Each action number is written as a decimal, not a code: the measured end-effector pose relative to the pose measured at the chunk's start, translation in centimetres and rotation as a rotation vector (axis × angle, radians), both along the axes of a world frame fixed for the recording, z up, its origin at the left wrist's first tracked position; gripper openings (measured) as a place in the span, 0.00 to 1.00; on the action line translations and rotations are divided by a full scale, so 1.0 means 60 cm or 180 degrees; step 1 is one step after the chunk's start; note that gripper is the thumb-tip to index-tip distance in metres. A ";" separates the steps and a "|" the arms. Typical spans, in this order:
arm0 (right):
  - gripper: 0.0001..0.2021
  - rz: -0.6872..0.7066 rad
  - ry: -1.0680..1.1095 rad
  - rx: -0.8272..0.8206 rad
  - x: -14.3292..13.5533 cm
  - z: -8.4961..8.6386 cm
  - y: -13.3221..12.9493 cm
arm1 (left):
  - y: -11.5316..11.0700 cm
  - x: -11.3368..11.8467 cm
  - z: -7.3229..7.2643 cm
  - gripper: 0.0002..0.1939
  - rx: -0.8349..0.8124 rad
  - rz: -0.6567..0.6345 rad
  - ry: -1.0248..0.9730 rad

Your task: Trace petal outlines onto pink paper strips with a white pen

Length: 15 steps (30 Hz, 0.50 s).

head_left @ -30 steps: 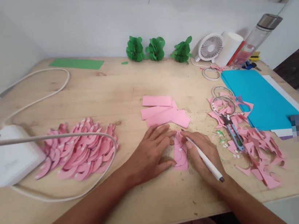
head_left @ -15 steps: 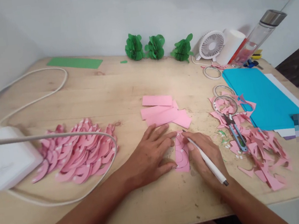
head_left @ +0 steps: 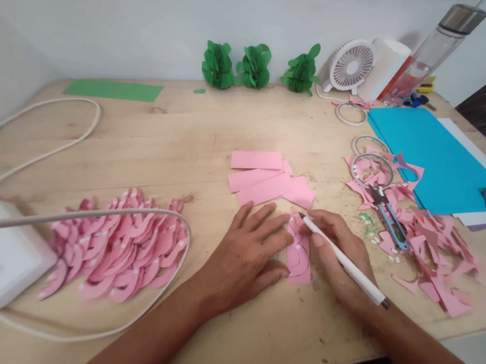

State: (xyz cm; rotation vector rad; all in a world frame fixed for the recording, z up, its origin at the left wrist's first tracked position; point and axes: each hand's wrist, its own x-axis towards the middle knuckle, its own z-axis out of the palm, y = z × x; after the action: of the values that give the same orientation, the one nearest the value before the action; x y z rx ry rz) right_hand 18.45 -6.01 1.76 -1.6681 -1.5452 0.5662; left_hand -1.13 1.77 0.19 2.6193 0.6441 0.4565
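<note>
Paper strip (head_left: 298, 258) lies toward the desk's (head_left: 256, 347) front edge, apparently steadied by my spread left hand (head_left: 245, 250) while my right hand (head_left: 353, 243) grips the white pen (head_left: 345, 261).

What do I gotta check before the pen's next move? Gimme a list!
1. Right hand grips the white pen: ok.
2. Left hand is at the pink strip with drawn curves: ok.
3. Pen tip touching paper: cannot tell.
4. Blue-handled snips away from the strip: ok, lying among pink scraps.
5. White cable out of the way: not ok, crosses in front of the cut-out shapes.
</note>
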 end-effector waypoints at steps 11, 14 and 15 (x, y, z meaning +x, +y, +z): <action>0.09 -0.0175 0.0167 0.0052 -0.004 0.005 0.003 | 0.002 -0.001 0.005 0.16 0.0050 -0.0011 0.0029; 0.06 -0.0104 0.0125 0.0119 -0.004 0.009 0.006 | 0.001 -0.001 0.002 0.16 0.0049 -0.0001 0.0000; 0.06 -0.0064 0.0112 0.0120 -0.004 0.011 0.007 | 0.001 -0.001 0.001 0.17 0.0049 0.0004 -0.0007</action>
State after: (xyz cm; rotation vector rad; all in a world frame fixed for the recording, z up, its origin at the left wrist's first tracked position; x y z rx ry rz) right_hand 18.20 -5.56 2.40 -1.6352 -1.5036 0.5498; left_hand -1.19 1.85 0.24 2.6326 0.6438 0.4667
